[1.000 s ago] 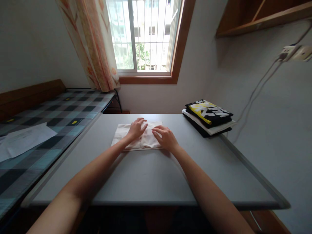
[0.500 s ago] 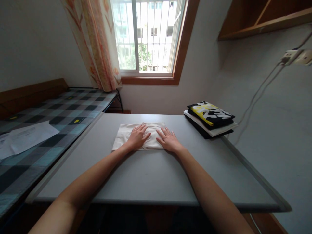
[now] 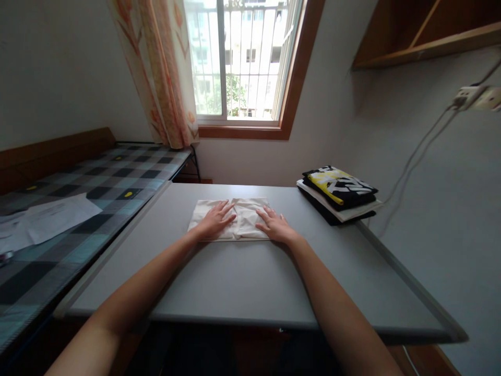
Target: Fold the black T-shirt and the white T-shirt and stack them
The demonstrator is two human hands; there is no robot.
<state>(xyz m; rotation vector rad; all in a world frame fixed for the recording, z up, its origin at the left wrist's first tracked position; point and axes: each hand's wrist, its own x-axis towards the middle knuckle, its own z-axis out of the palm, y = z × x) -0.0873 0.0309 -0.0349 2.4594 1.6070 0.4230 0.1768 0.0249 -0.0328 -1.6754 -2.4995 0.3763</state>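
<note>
A white folded cloth, perhaps a garment (image 3: 247, 222), lies flat on the grey-white table (image 3: 235, 282), with a crease running down its middle. My left hand (image 3: 216, 219) rests palm down on the cloth's left half, fingers stretched out and apart. On the right half lies my right hand (image 3: 276, 225), also flat with spread fingers, near the cloth's right edge. Neither hand grips anything. Parts of the cloth are hidden beneath both palms.
A stack of folded clothes (image 3: 338, 193), black and white with a yellow-printed piece on top, sits at the table's back right. Left of the table is a bed with a checked cover (image 3: 97, 180) and papers (image 3: 58, 219). A wooden shelf (image 3: 426, 49) hangs upper right.
My left hand has slid left over the cloth, away from the middle crease. My right hand stays on the right half. The whole view has shifted slightly.
</note>
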